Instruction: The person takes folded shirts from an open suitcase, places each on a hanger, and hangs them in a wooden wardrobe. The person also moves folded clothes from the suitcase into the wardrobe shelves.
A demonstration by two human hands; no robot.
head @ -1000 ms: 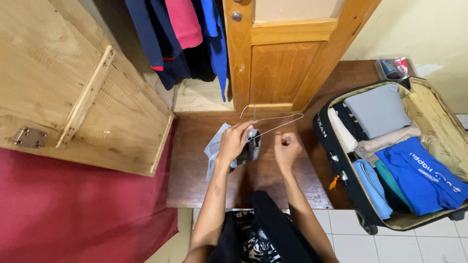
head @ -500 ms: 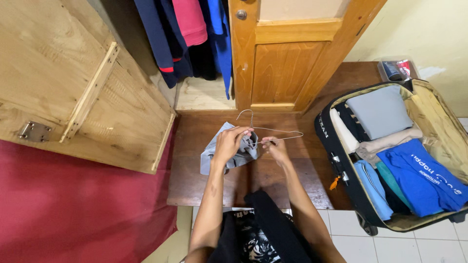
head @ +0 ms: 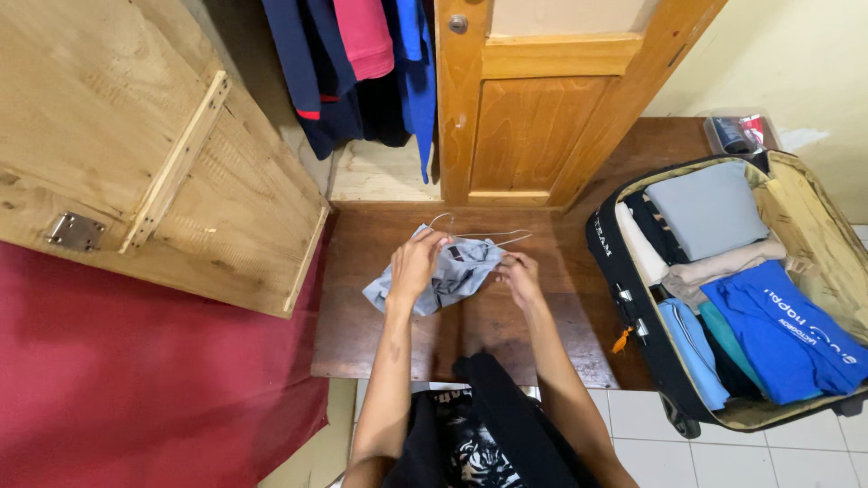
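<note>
So, grip first:
L hand (head: pixel 414 265): fingers closed over the top-left of the grey cloth (head: pixel 443 276), pressing it against the wire hanger (head: pixel 470 237).
R hand (head: pixel 520 274): fingertips pinched on the cloth's right edge, just under the hanger's lower wire.
Cloth: bunched between both hands, draped over the hanger; lower-left corner trails onto the wood platform (head: pixel 362 316). Hanger hook pokes out just above the L fingers.
Progress (my read): cloth looks partly on or partly off the hanger, can't tell which way; it's not flat, not folded, not in the case. So the hanger step seems mid-way, rest undone.
Cloth vs grip: touching both hands, mostly between them, w/ the hanger just beyond the fingertips.
Around: open suitcase (head: pixel 624 271) to the right, packed w/ folded clothes; wardrobe door (head: pixel 181 181) swung open at left; hung clothes (head: pixel 362 63) above; red sheet (head: pixel 136 389) lower left.
</note>
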